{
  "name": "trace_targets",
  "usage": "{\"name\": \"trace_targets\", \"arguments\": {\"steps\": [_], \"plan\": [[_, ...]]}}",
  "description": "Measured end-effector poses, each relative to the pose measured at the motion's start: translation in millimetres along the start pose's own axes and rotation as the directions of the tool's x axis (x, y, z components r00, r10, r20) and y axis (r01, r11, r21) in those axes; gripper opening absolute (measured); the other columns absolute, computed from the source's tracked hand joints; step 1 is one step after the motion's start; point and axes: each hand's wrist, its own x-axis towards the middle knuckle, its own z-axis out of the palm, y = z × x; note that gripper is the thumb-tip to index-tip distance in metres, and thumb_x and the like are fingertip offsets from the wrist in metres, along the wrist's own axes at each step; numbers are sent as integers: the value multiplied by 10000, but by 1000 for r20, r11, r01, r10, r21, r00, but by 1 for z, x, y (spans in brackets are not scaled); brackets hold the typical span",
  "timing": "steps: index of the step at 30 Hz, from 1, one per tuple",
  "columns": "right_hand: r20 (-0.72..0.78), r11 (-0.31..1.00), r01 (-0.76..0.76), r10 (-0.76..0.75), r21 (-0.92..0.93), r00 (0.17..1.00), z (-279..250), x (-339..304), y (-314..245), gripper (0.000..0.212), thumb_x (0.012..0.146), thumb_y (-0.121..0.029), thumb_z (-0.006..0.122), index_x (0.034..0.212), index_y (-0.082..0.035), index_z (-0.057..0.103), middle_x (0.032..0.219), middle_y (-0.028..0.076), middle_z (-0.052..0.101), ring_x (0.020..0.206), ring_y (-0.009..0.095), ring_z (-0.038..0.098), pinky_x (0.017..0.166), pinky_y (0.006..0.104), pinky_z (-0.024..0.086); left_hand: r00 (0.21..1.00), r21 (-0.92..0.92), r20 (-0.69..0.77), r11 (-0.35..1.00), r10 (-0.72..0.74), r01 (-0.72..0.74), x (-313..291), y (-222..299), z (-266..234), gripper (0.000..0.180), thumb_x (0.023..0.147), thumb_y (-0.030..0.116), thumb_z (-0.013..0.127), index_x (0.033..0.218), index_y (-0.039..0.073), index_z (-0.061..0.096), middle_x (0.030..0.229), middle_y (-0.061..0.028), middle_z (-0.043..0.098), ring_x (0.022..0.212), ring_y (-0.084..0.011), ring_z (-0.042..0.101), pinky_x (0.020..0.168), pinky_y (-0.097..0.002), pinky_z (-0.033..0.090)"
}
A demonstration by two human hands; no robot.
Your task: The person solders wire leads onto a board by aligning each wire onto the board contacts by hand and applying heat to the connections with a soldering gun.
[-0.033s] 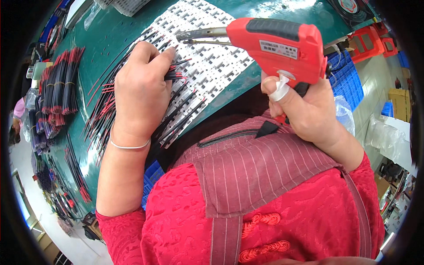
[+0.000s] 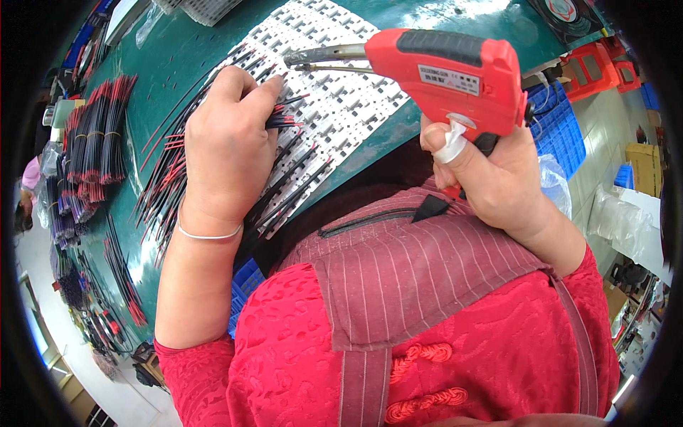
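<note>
My right hand (image 2: 494, 174) is wrapped around the handle of a red and black soldering gun (image 2: 455, 53), with white tape on one finger. The gun's metal nozzle and thin feed tube point left, their tips close to my left fingertips. My left hand (image 2: 231, 132) is closed on thin black-and-red wires (image 2: 288, 122), whose ends stick out beside its palm. Thumb and forefinger meet near the gun's tip; what lies between them is hidden. Beneath both is a white panel (image 2: 348, 99) with rows of small slots and parts. More wires (image 2: 167, 178) lie under my left wrist and across the panel's near edge.
Banded bundles of black-and-red wires (image 2: 99, 142) lie on the left of the green table (image 2: 178, 43). A few loose wires (image 2: 122, 270) lie nearer me. At right are a blue crate (image 2: 562, 135) and red bins (image 2: 590, 67). A fan-like device (image 2: 562, 14) stands far right.
</note>
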Motion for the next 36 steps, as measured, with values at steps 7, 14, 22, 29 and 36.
{"name": "trace_targets", "arguments": {"steps": [7,14,22,29,36], "plan": [[-9,997,22,-21,80,1000,7,4,-3,290,987,-148,613,1225,16,586,1129,130,669,611,52,523,554,221,472,1000,26,3,1000,3,-3,0,-1,0,419,613,-43,733,1016,71,732,880,-94,608,755,-292,643,667,-388,542],[-16,997,14,-13,73,1000,5,3,0,257,989,-136,597,1194,19,592,1079,114,667,610,56,527,559,220,472,1000,24,16,1000,5,-5,1,0,-1,435,609,-49,722,1031,58,731,888,-96,612,757,-296,646,677,-392,546],[-36,997,14,-12,79,999,5,1,-3,180,990,-150,602,1067,12,604,1105,136,659,608,63,524,565,244,487,1000,26,3,1000,6,-6,0,2,1,420,615,-43,726,1022,57,732,889,-95,612,764,-294,645,682,-390,546],[-32,989,50,-46,138,998,5,1,-2,185,992,-148,593,1070,20,596,1175,165,651,612,59,518,555,238,484,1000,25,0,1000,0,0,-1,0,1,412,619,-41,728,1017,65,732,885,-93,611,764,-292,645,680,-390,546],[-49,991,60,-55,117,997,1,-1,-1,205,999,-163,594,1065,31,596,1055,129,656,606,66,522,550,246,479,1000,26,-6,1000,-1,1,1,-1,1,399,622,-46,726,1002,76,737,883,-76,616,769,-280,643,689,-385,541]]}}
